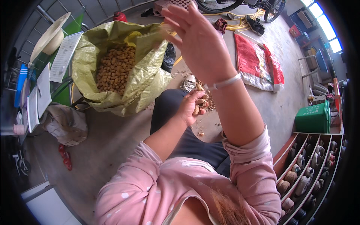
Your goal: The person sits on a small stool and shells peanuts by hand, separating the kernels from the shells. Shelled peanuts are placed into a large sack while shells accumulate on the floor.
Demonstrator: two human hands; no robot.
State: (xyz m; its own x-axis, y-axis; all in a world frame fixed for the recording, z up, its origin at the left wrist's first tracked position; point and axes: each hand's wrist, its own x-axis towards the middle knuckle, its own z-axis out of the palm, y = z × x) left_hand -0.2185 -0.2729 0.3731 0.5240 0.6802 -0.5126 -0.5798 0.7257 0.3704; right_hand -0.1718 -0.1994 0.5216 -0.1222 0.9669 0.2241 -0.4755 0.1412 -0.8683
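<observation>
Several unshelled peanuts lie in my left hand, its fingers curled round them above my knees. My right hand is raised high in front of me, close to the camera, with the fingers extended and partly blurred. I see nothing in it, and a silver bangle circles that wrist. At the left, a large yellow-green woven sack stands with its mouth wide, and many peanuts fill the part I can see. Peanut shells litter the floor beyond my left hand, partly hidden by it.
A red and white woven sack lies flat on the concrete. Rightward stand a green bin and a shoe rack. Papers and a straw hat rest on the left. A bicycle wheel and yellow hose are farther off.
</observation>
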